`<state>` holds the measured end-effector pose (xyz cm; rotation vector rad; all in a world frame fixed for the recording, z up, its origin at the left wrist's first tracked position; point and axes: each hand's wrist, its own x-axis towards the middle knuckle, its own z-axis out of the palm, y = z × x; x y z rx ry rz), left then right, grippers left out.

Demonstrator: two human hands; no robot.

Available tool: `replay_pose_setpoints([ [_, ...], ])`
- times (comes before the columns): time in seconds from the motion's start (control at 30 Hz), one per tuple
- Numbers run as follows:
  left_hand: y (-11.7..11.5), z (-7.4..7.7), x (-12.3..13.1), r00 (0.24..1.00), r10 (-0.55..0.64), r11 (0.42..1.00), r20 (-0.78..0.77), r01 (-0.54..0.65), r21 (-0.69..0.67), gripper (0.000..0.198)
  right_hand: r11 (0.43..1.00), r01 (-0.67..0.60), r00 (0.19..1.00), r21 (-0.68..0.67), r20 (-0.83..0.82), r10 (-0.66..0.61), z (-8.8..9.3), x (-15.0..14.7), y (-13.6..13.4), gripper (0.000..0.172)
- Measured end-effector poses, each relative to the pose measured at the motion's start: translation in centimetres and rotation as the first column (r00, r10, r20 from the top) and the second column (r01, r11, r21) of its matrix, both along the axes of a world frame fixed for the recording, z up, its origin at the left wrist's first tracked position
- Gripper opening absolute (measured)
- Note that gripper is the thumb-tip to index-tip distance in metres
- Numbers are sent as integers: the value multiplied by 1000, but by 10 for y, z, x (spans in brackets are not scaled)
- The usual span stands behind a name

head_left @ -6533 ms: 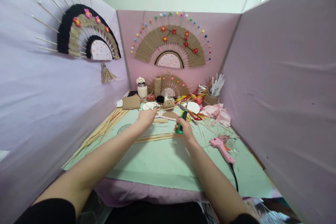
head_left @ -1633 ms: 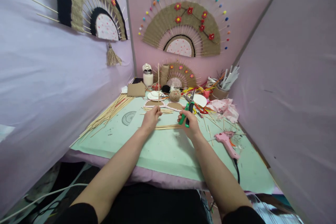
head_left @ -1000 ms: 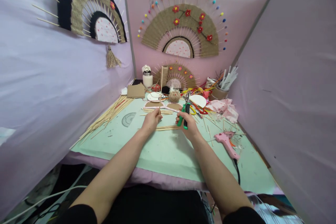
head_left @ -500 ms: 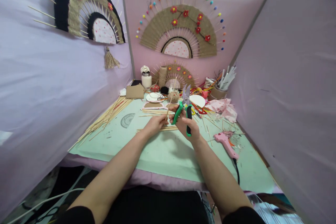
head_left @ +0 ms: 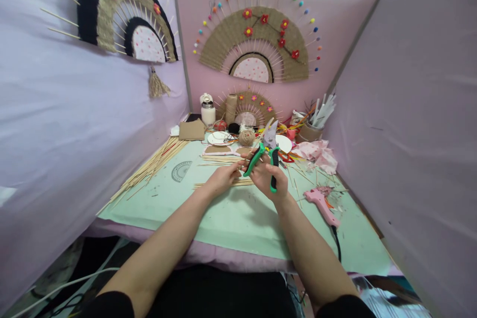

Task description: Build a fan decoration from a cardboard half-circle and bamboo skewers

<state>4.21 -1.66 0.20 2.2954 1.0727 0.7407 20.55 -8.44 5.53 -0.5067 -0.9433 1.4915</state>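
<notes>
My right hand [head_left: 274, 181] holds a pair of pruning shears [head_left: 254, 160] with green and black handles, blades pointing up and handles spread apart. Beside it, my left hand [head_left: 224, 179] is closed in a pinch on a thin bamboo stick, which is hard to make out now against the right hand's fingers. The fingertips of both hands nearly meet. Under and behind the hands, short bamboo sticks [head_left: 244, 183] lie in rows on the green table [head_left: 223, 218].
Long bamboo sticks [head_left: 151, 169] and a protractor [head_left: 181, 171] lie to the left. A pink glue gun [head_left: 322, 206] with a black cord lies to the right. A twine ball [head_left: 246, 137], a white jar [head_left: 207, 113] and pink cloth [head_left: 316, 154] are at the back.
My right hand and the shears have shifted slightly right, with the blades tilting that way. The stick in my left hand, upright before, has dropped toward the right hand and shows less.
</notes>
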Motion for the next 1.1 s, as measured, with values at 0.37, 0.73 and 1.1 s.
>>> replay_pose_setpoints([
  [0.37, -1, 11, 9, 968, 11, 997, 251, -30, 70, 26, 992, -69, 997, 108, 44, 65, -2, 0, 2, 47],
  [0.73, 20, 8, -13, 837, 222, 965, 500, -115, -236, 17, 994, -40, 992, 104, 125, 26, -8, 2, 5, 49],
  [1.1, 20, 3, -16, 833, 235, 965, 501, -140, -221, 15, 994, -26, 988, 104, 156, 10, -14, 2, 9, 56],
])
